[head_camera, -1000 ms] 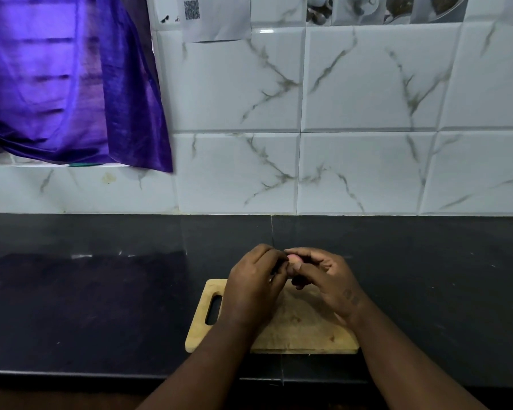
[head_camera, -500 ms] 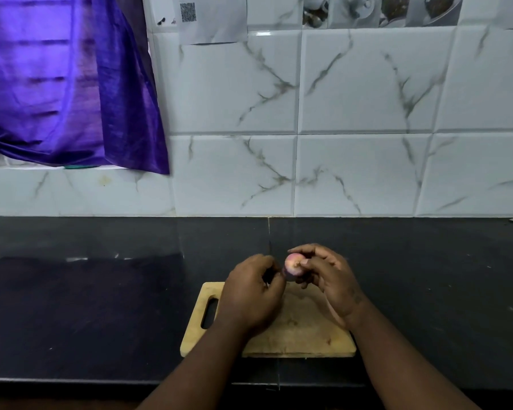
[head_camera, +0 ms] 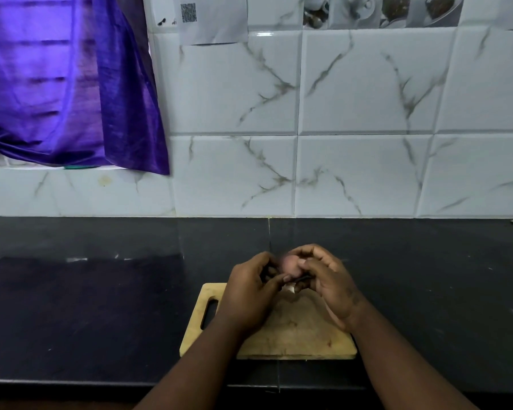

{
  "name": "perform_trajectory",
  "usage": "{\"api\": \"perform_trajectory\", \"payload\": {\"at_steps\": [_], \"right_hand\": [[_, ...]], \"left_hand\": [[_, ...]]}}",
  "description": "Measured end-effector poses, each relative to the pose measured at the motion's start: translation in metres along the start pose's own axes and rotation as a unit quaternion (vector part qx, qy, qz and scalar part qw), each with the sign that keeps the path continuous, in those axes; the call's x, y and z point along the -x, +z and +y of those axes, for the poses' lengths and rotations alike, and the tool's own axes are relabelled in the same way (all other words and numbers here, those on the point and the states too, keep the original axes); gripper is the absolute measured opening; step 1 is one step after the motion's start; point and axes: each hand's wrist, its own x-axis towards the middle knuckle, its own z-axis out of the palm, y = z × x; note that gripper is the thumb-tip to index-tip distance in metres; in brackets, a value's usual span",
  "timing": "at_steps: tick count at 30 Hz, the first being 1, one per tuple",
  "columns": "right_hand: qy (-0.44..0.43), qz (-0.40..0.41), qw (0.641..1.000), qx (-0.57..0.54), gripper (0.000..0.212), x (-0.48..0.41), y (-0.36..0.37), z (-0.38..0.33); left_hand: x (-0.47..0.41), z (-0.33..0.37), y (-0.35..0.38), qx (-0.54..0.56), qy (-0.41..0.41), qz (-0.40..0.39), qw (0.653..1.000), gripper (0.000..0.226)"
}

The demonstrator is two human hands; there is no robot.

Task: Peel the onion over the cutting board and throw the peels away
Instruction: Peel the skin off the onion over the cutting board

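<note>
Small pinkish onion [head_camera: 290, 264], blurred, cupped in the curled fingers of the right hand [head_camera: 329, 284] above the far edge of the wooden cutting board [head_camera: 296, 332], left hand [head_camera: 249, 294] closed against its left side, black counter [head_camera: 101, 306] beneath.

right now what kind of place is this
Most likely a home kitchen: a dark stone countertop under a marbled tile backsplash, and a wooden cutting board where two hands work an onion.
</note>
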Motion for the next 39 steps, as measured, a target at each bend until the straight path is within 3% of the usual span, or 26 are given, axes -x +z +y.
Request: {"api": "perform_trajectory", "payload": {"at_steps": [3,7,12,15,19,26,39], "right_hand": [[-0.009,0.020,0.999,-0.049,0.021,-0.002,-0.001,-0.003],[-0.005,0.015,1.000,-0.013,0.022,0.001,-0.004,-0.003],[0.008,-0.019,0.999,0.029,0.026,0.004,0.000,-0.001],[0.006,-0.024,0.999,0.036,0.025,0.004,0.000,-0.001],[-0.009,-0.024,0.999,0.037,0.032,0.004,-0.001,-0.001],[-0.031,-0.026,0.997,0.061,0.043,0.003,-0.004,0.003],[-0.046,-0.036,0.996,0.070,0.046,0.002,-0.004,0.007]], "left_hand": [[0.000,-0.002,-0.003,0.035,-0.013,0.004,0.999,0.014],[0.001,0.001,0.000,-0.074,-0.008,-0.029,0.997,0.008],[0.002,0.004,-0.001,-0.061,0.046,0.083,0.994,0.013],[0.003,0.004,-0.001,-0.060,0.095,0.091,0.989,0.023],[0.003,0.003,-0.002,-0.052,0.095,0.115,0.987,0.019],[0.004,0.004,-0.002,0.015,0.011,0.103,0.995,0.012],[0.003,0.006,-0.002,-0.031,-0.032,0.081,0.996,0.009]]}}
